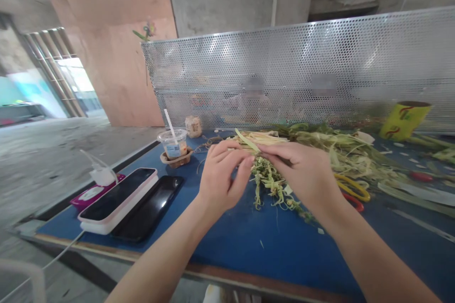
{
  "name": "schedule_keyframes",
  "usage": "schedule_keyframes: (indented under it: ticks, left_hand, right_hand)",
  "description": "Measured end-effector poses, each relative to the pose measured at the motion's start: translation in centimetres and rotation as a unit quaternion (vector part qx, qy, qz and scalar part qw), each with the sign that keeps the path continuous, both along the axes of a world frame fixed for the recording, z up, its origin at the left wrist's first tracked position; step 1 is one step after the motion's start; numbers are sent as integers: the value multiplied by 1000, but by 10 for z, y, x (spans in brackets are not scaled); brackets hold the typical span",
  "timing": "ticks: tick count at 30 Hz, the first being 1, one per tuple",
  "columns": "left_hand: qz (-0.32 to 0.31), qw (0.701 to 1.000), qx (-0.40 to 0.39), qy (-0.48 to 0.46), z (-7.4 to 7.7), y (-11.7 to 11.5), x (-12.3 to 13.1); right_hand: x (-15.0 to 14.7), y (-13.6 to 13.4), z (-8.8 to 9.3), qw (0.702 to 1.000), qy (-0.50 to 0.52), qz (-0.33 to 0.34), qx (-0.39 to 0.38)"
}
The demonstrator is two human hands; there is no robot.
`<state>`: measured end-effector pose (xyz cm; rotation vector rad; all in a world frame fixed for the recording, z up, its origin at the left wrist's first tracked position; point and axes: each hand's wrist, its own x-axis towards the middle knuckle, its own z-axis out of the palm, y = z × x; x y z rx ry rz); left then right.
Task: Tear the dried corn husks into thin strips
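My right hand is narrowed in a pinch on the lower end of a pale green leaf strip. My left hand meets it there, thumb and forefinger nearly together; whether it also grips cannot be confirmed. The strip is raised above the middle of the bench, slanting towards the far edge.

Just below, between my hands, lies a tangle of twisted green strands, apparently worked already. The strip in hand looks flat and unworked along its visible length. Beyond, a bundle of pale flat strips lies towards the far edge, and a heap of loose leaves spreads to the right; both appear unworked. My assessment: work partly done, with ample material remaining. No finished piece can be identified.

Right of my right hand: a yellow loop and a red loop. Near the left edge: a black phone and a pink-cased phone. Behind them, a plastic drink cup stands in a cardboard holder.
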<state>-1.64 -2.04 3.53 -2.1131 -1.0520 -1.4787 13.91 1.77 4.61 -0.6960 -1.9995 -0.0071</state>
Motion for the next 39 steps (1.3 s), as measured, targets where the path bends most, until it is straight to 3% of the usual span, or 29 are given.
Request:
schedule_keyframes:
  ticks: [4,11,25,39]
  left_hand:
    - [55,998,-14,-35,1,6,-1]
    - [46,998,18,37,0,11,-1]
    - [20,999,24,23,0,13,-3]
    - [67,997,17,-28,2,11,-3]
  right_hand:
    - [-1,-2,1,1000,-12,6,11]
    - [0,-2,1,1000,4,16,7]
    - [-2,-1,0,999,-21,16,-19]
    - [-5,-1,0,999,-8,25,-34]
